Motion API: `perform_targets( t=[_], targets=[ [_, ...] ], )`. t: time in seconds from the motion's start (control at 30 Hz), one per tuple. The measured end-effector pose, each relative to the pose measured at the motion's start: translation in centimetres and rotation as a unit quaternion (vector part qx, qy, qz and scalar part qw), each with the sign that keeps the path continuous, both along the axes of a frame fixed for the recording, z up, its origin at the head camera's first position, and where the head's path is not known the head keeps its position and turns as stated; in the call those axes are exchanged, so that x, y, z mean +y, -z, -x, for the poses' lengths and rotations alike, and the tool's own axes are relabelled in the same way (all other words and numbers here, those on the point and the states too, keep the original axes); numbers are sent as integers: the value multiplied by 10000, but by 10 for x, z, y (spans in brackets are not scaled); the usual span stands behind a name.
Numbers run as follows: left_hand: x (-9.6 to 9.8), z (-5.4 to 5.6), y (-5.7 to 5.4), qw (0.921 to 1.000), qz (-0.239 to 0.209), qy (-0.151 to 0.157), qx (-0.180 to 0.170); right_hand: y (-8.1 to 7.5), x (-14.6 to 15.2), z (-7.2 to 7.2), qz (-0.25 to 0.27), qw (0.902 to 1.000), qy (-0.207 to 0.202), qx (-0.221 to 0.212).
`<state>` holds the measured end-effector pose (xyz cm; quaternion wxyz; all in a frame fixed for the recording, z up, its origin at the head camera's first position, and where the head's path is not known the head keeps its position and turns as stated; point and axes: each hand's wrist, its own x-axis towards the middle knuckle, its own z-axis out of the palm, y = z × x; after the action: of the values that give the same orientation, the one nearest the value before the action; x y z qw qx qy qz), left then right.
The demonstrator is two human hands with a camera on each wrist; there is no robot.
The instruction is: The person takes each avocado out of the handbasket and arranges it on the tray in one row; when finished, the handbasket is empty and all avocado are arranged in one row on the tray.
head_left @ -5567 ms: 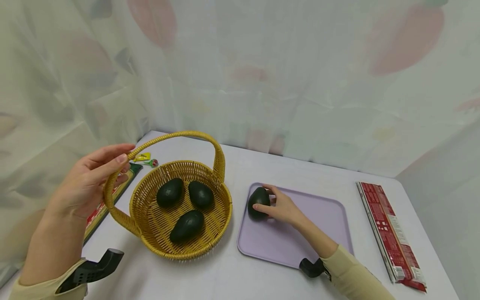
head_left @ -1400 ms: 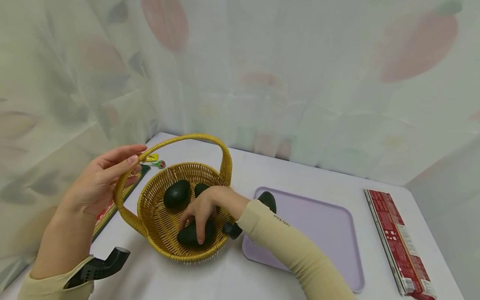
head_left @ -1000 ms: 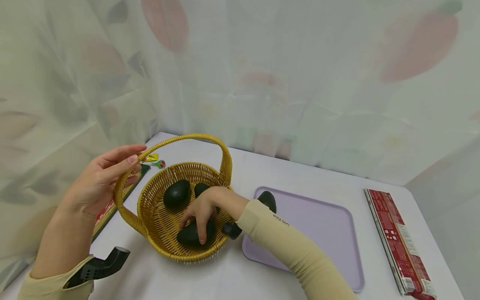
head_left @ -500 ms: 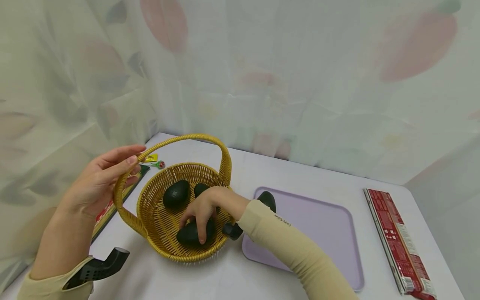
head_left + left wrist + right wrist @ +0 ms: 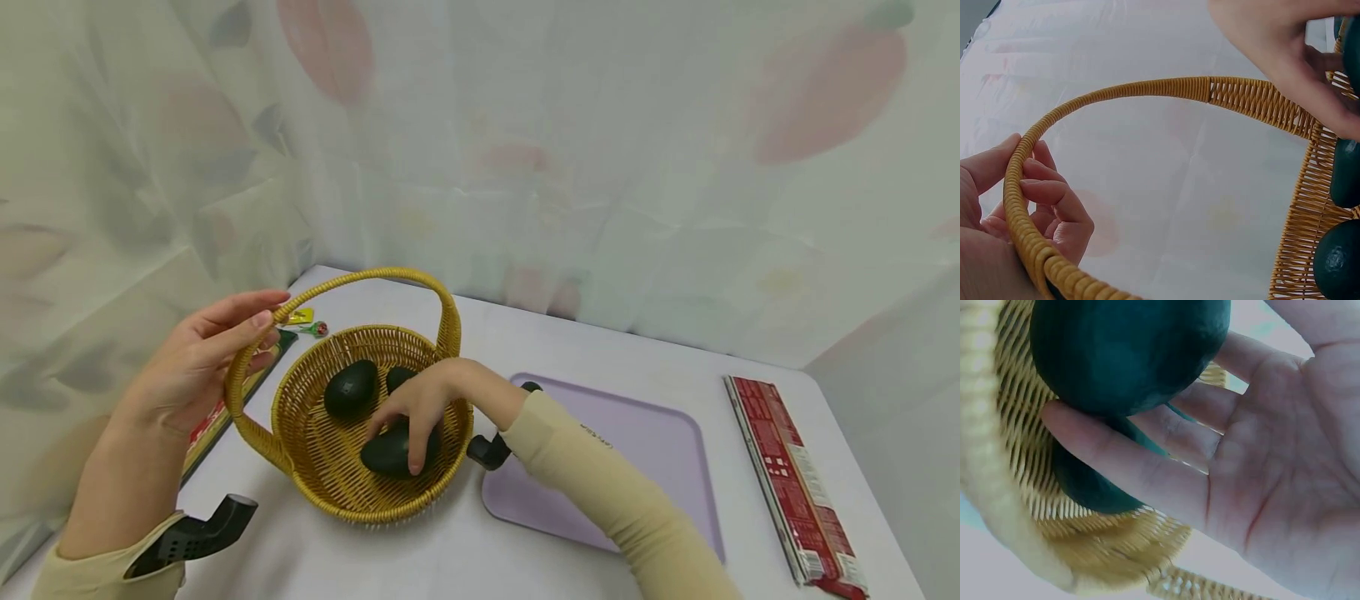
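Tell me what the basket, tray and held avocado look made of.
Basket: slightly glossy wicker or plastic imitation, judging by woven strands. Tray: probably matte plastic, given its smooth, even lilac surface. Held avocado: smooth with faint highlights; real or plastic, unclear.

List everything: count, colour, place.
Table: 1, white, foreground
Curtain: 1, whitish, background
Wicker basket: 1, yellow, left centre
Tray: 1, lilac, right of basket
Avocados: 3, dark green, in basket
Dark object: 1, blackish, at tray corner, mostly hidden
Flat packet: 1, red, far right
Long packet: 1, multicoloured, left of basket
Small packet: 1, yellow, beyond long packet
Apparent lollipop: 1, red and green, nearby
Wrist mounts: 2, black, on wrists
Sleeves: 2, beige, forearms
Left grip: 1, holding basket handle
Right grip: 1, holding one avocado
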<state>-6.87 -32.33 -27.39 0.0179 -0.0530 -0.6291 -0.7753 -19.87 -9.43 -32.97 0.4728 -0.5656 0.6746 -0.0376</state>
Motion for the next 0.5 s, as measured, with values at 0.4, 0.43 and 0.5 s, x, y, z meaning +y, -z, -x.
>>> perform_targets(
  t=[0.4, 0.43, 0.5],
  targets=[
    [-2, 1, 0, 10000, -14, 31, -8, -23, 42, 14, 423, 9987, 286, 71],
    [-2, 2, 0, 10000, -28, 49, 0, -24, 46, 16, 489, 9983, 294, 95],
    [-3, 2, 1, 9999, -67, 105, 9, -27, 55, 18, 607, 9975, 343, 93]
  ],
)
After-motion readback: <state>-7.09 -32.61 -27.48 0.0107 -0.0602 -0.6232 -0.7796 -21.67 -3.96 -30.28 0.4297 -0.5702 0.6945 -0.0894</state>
